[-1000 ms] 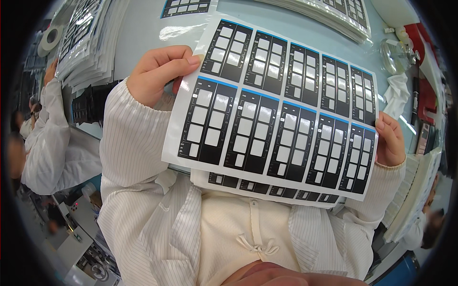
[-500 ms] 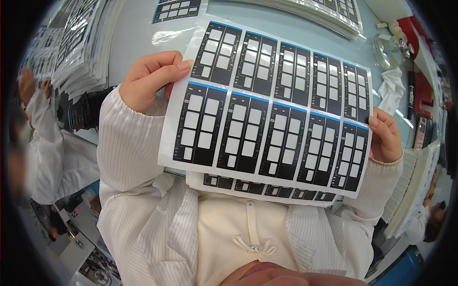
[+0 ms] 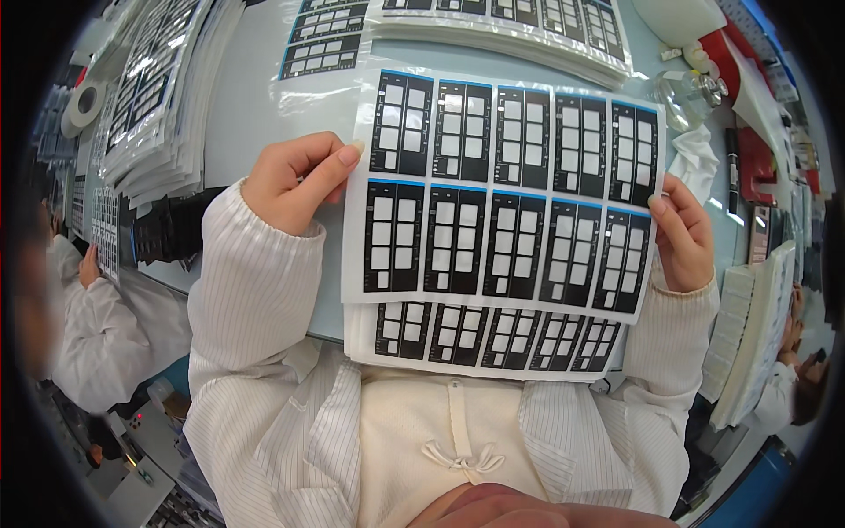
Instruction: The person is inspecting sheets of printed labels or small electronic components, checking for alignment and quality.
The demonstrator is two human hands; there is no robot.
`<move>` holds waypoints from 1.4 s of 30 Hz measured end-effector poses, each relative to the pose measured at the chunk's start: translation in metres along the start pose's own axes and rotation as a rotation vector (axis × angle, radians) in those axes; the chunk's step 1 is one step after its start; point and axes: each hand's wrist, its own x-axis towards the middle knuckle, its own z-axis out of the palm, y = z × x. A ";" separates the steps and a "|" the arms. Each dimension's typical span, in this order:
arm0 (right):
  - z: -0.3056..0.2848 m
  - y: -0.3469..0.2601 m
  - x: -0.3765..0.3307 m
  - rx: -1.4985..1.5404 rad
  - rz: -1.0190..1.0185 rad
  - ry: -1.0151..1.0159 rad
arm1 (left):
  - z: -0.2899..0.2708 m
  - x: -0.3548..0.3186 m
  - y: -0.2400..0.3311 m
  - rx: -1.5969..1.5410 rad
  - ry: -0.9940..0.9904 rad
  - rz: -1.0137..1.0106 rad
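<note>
A white sheet [image 3: 506,189] printed with two rows of black panels that have pale windows is held up over the pale blue table [image 3: 255,106]. My left hand [image 3: 295,180] grips its left edge, fingers curled over the front. At the right edge my right hand [image 3: 685,236] pinches it. Beneath it a stack of similar sheets [image 3: 488,339] lies at the table's near edge, with its lowest row of panels showing.
Piles of bagged sheets sit at the far left [image 3: 167,97] and across the back [image 3: 493,22]. A crumpled white cloth [image 3: 700,163] and red items [image 3: 757,158] lie at the right. A person in white [image 3: 97,308] works at the left, another [image 3: 792,387] at the right.
The held sheet has shifted slightly up and to the right, and sits squarer to me. Both hands keep their grip.
</note>
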 end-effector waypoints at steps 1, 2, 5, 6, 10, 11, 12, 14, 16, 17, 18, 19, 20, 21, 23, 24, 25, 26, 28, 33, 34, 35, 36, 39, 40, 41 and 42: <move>-0.001 0.000 0.002 0.038 -0.032 0.029 | 0.000 0.000 0.000 0.042 0.022 0.002; -0.008 0.002 0.006 0.068 -0.077 0.011 | 0.001 0.000 -0.001 0.085 0.061 0.013; -0.013 -0.009 0.024 0.089 -0.180 0.085 | 0.003 0.000 -0.006 0.189 0.172 0.128; -0.019 -0.016 0.034 0.108 -0.241 0.090 | 0.002 0.000 -0.005 0.186 0.175 0.133; -0.023 -0.049 0.090 0.123 -0.336 0.048 | 0.003 -0.005 -0.003 0.227 0.201 0.228; -0.025 -0.054 0.107 0.125 -0.347 0.053 | 0.004 -0.005 -0.001 0.274 0.217 0.268; -0.024 -0.057 0.125 0.130 -0.354 0.051 | 0.004 -0.006 0.002 0.273 0.224 0.263; -0.040 -0.054 0.168 0.150 -0.364 0.027 | 0.005 -0.001 0.007 0.453 0.220 0.392; -0.062 -0.047 0.213 0.166 -0.345 -0.013 | 0.007 0.000 0.004 0.507 0.209 0.481; -0.064 -0.046 0.229 0.154 -0.314 -0.096 | 0.007 0.001 0.002 0.562 0.193 0.572; -0.065 -0.045 0.243 0.143 -0.283 -0.184 | 0.006 0.000 0.002 0.626 0.118 0.553; -0.068 -0.044 0.254 0.140 -0.280 -0.189 | 0.008 0.000 0.001 0.623 0.121 0.548; -0.072 -0.042 0.263 0.101 -0.242 -0.180 | 0.011 0.001 0.000 0.617 0.117 0.551; -0.068 -0.044 0.265 0.062 -0.203 -0.173 | 0.013 0.000 -0.001 0.613 0.115 0.552; -0.064 -0.045 0.263 -0.078 -0.215 -0.057 | 0.015 0.000 -0.002 0.603 0.094 0.520; -0.061 -0.049 0.263 -0.330 -0.190 0.112 | 0.015 0.000 -0.002 0.601 0.071 0.491; -0.060 -0.053 0.262 -0.581 -0.163 0.285 | 0.015 0.000 -0.003 0.600 0.072 0.491; -0.059 -0.055 0.257 -0.582 -0.162 0.288 | 0.016 0.000 -0.003 0.589 0.074 0.487; -0.043 -0.059 0.228 -0.642 -0.301 0.411 | 0.017 0.003 -0.002 0.574 0.070 0.492; 0.047 -0.064 0.135 -0.668 -0.482 -0.046 | 0.018 0.002 -0.009 0.596 0.084 0.466; 0.063 -0.057 0.117 -0.659 -0.544 -0.122 | 0.018 0.004 -0.009 0.595 0.071 0.474; 0.081 -0.051 0.100 -0.640 -0.615 -0.211 | 0.018 0.001 -0.006 0.597 0.079 0.469; 0.100 -0.053 0.081 -0.708 -0.613 -0.309 | 0.018 0.001 -0.008 0.592 0.084 0.466; 0.135 -0.043 0.048 -0.873 -0.759 -0.468 | 0.019 0.006 -0.007 0.538 0.092 0.490; 0.141 -0.038 0.043 -0.855 -0.736 -0.458 | 0.019 0.008 -0.006 0.544 0.079 0.498; 0.146 -0.032 0.044 -0.850 -0.733 -0.444 | 0.019 0.009 -0.005 0.535 0.082 0.510; 0.152 -0.026 0.049 -0.845 -0.752 -0.389 | 0.019 0.009 -0.006 0.527 0.091 0.518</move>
